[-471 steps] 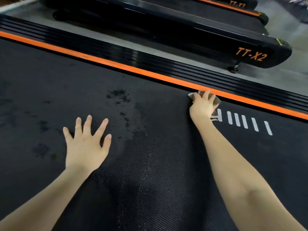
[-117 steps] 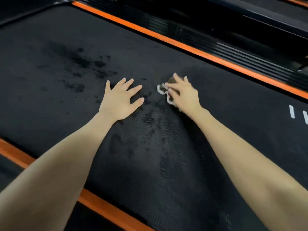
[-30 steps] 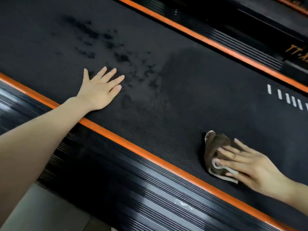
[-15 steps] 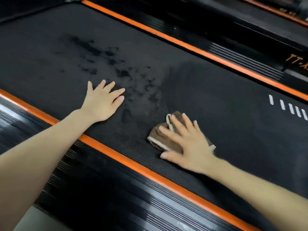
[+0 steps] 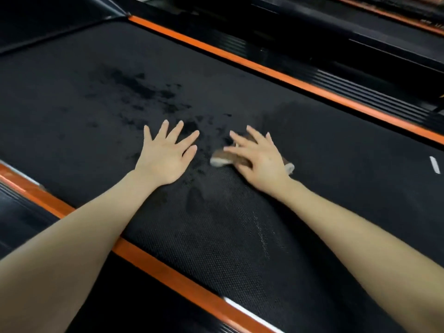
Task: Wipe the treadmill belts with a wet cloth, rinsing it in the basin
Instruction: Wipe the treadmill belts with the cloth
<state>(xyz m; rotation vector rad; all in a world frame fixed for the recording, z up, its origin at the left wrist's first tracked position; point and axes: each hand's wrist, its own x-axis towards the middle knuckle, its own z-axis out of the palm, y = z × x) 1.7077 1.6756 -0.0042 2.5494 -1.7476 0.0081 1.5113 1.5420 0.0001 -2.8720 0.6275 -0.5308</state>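
A black treadmill belt (image 5: 240, 236) fills the view, with dark wet blotches (image 5: 134, 85) at its upper left. My right hand (image 5: 258, 157) presses flat, fingers spread, on a brown cloth with a white edge (image 5: 219, 159) in the middle of the belt. Most of the cloth is hidden under the palm. My left hand (image 5: 165, 155) lies flat and spread on the belt just left of the cloth, not touching it. No basin is in view.
Orange strips (image 5: 288, 79) run along the far side and the near side (image 5: 168, 272) of the belt, with ribbed black side rails beyond. A white mark (image 5: 434, 165) sits on the belt at the right. Another treadmill lies behind.
My right hand has slid the cloth up and left across the belt, closer to my left hand. The left hand stays planted on the belt.
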